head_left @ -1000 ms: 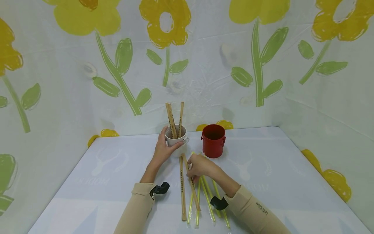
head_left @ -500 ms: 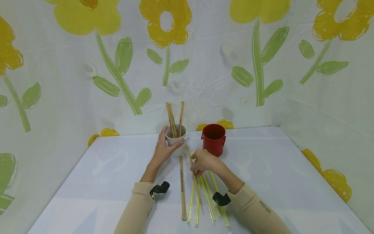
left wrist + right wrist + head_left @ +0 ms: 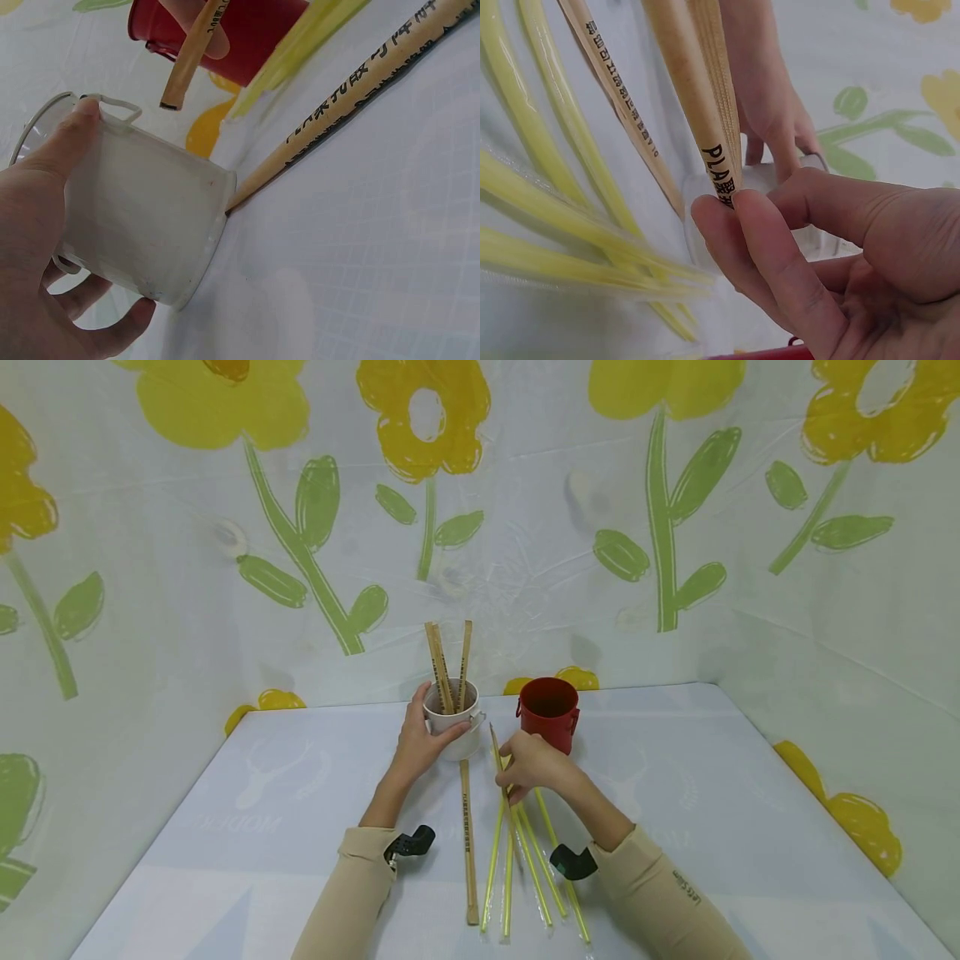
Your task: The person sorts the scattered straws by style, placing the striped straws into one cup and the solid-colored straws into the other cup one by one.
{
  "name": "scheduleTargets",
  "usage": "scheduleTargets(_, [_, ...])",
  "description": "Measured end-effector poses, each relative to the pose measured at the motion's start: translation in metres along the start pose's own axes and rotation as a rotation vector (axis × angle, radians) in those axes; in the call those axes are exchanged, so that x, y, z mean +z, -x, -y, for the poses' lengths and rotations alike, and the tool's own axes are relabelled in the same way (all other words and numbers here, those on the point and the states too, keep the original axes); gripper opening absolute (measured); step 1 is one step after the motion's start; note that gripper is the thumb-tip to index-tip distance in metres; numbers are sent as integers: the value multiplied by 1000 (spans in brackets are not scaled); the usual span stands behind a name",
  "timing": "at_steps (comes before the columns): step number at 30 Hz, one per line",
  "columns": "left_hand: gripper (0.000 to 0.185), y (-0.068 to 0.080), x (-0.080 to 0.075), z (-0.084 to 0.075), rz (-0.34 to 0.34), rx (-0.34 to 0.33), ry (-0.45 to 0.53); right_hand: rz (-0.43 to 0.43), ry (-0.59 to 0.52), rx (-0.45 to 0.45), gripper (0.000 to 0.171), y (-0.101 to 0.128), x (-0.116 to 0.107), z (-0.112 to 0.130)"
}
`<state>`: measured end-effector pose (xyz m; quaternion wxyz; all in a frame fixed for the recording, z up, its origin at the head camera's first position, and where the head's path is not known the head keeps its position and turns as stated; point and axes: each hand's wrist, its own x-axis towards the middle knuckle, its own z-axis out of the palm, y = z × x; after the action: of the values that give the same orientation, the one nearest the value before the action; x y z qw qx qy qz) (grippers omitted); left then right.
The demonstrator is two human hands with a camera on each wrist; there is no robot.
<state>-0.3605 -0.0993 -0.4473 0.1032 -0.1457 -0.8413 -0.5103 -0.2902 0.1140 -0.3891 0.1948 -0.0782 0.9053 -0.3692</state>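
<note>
Brown straw [image 3: 498, 758] apparently lifted, white cup [image 3: 454, 732] unmoved

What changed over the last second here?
The right hand lifted one brown straw off the table, tipping it upright and moving toward the white cup. The left hand kept its grip on the cup; the other straws lay unmoved.

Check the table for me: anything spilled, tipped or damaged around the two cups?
Nothing stands out. The white cup and red cup stand upright, the yellow straws and one brown straw lie loose on the table, and no spill shows.
</note>
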Motion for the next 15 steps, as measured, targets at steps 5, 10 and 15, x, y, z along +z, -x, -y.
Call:
scheduleTargets(5, [98, 0, 0, 0, 1, 1, -1, -29, -19, 0, 53, 0, -4, -1])
scheduleTargets(10, [98, -1, 0, 0, -1, 6, 0, -55, -42, -21, 54, -1, -6, -2])
scheduleTargets(15, [98, 0, 1, 1, -3, 5, -5, -87, -75, -49, 55, -1, -8, -3])
